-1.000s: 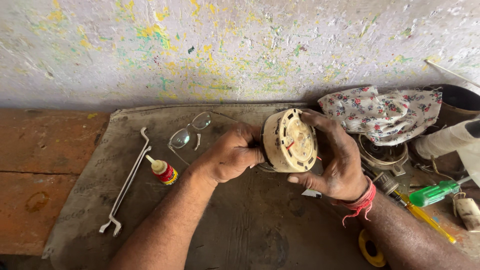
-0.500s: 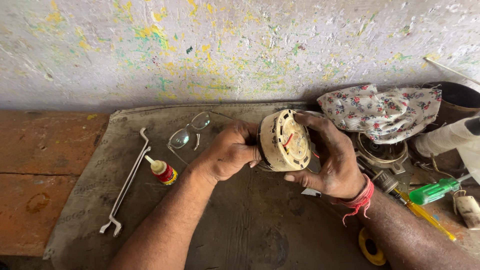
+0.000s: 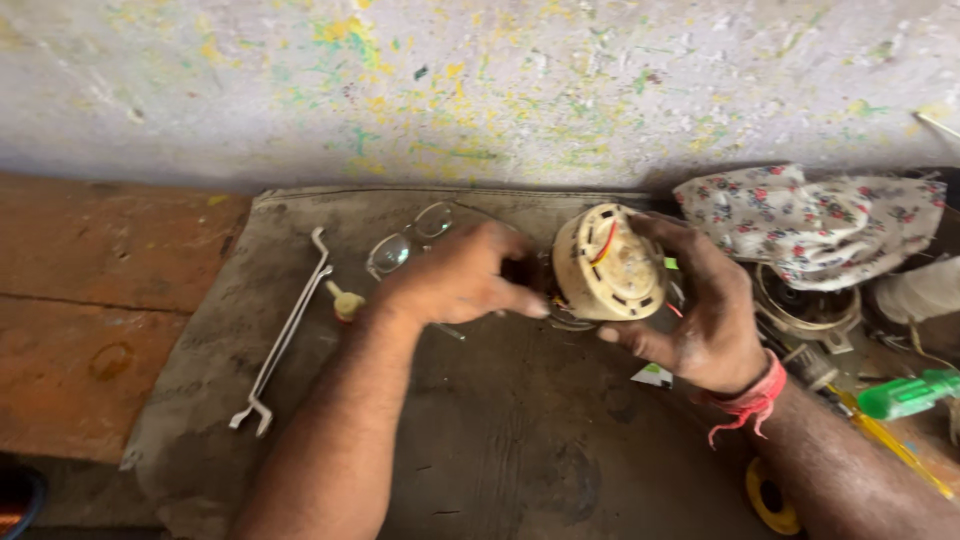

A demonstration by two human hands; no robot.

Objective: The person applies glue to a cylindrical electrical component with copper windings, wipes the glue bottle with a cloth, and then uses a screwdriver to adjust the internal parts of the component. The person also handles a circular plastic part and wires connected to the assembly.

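Item, near right: yellow tape ring (image 3: 771, 497) lying by my right forearm, green-handled screwdriver (image 3: 905, 393) beyond it.

Item, centre: my right hand (image 3: 705, 312) is cupping a cream round motor housing (image 3: 608, 262), fingers curled fully about its rim, holding it off the dark mat (image 3: 500, 440). My left hand (image 3: 455, 277) is gripping its hidden rear end, fingers closed.

Step, by my judgement: I am turning the housing over for inspection; next calls for a steady two-handed hold.

Item, left: white wire bracket (image 3: 285, 335), small glue bottle (image 3: 345, 301).

Item, far: spectacles (image 3: 405, 243), floral cloth (image 3: 815, 222).
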